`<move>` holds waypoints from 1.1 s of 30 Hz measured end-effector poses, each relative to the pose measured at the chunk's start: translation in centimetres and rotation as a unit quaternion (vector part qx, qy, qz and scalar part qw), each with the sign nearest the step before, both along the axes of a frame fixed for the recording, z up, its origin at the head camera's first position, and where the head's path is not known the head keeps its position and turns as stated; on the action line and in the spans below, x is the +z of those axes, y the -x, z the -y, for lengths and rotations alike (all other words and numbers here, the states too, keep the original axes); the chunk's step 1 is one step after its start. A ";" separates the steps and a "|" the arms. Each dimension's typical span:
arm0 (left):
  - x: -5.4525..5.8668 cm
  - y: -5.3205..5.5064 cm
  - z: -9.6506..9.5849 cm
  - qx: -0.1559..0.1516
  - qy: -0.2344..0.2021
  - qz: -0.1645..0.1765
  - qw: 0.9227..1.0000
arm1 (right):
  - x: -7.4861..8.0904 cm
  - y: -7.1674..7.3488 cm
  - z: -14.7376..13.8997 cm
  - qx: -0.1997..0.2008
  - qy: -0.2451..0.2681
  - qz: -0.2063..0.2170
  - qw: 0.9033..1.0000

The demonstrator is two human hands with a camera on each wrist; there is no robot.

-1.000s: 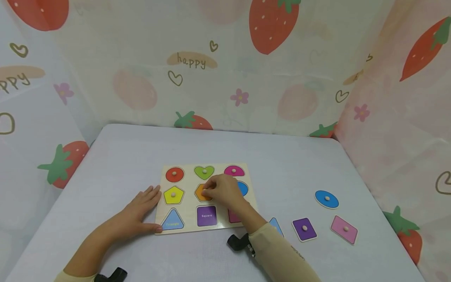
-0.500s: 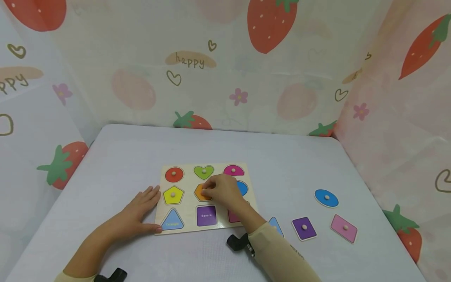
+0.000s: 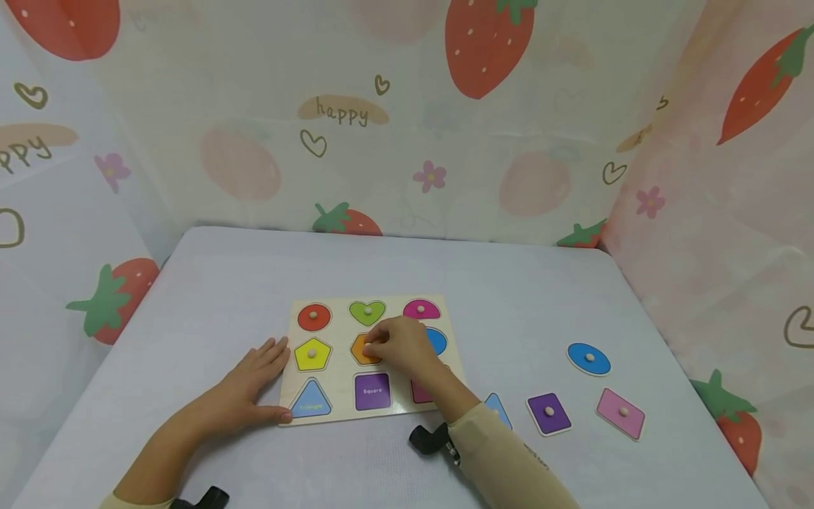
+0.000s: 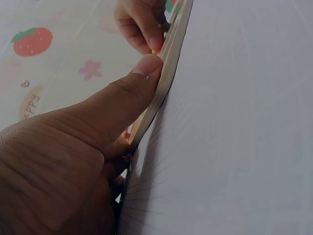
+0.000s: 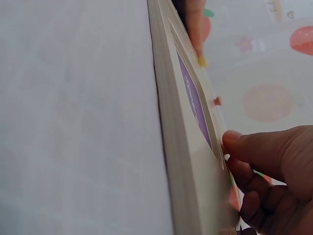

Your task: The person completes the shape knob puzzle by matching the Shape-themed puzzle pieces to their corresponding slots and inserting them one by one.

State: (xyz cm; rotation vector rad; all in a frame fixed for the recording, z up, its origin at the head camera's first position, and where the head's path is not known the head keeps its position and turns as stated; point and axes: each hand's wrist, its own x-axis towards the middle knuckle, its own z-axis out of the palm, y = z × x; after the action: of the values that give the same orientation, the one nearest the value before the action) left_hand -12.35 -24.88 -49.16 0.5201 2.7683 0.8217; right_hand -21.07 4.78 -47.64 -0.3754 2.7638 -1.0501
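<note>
A wooden shape puzzle board (image 3: 341,383) lies flat on the white table. My left hand (image 3: 244,389) rests along its left edge, fingers extended, thumb (image 4: 146,68) at the near corner. Over the middle of the board, my right hand (image 3: 407,346) pinches the small knob of the orange hexagon piece (image 3: 359,350), which sits in the centre spot. A red circle (image 3: 314,323), a green heart (image 3: 367,309), a magenta half-circle (image 3: 422,305) and a yellow pentagon (image 3: 312,359) sit knob-up in the board. Bare printed recesses show a blue triangle (image 3: 311,396) and a purple square (image 3: 372,399).
Loose on the table to the right are a blue oval piece (image 3: 589,358), a purple square piece (image 3: 549,413), a pink four-sided piece (image 3: 621,413) and a blue triangle piece (image 3: 498,407), partly behind my right sleeve (image 3: 502,452). Strawberry-print curtains (image 3: 356,170) surround the table.
Almost nothing differs. Both hands stay in place, the right one still at the orange hexagon's knob; only the head view shifts very slightly.
</note>
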 end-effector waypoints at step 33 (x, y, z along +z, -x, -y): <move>-0.1 -0.1 0.1 0.006 0.000 0.004 1.000 | 3.1 0.3 -3.4 0.067 0.016 -0.031 0.997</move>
State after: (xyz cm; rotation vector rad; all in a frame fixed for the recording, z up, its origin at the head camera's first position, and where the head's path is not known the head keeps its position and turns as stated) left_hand -12.23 -25.00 -49.29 0.5007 2.7673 0.8235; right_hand -21.40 8.18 -44.52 -0.5968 2.7335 -1.0677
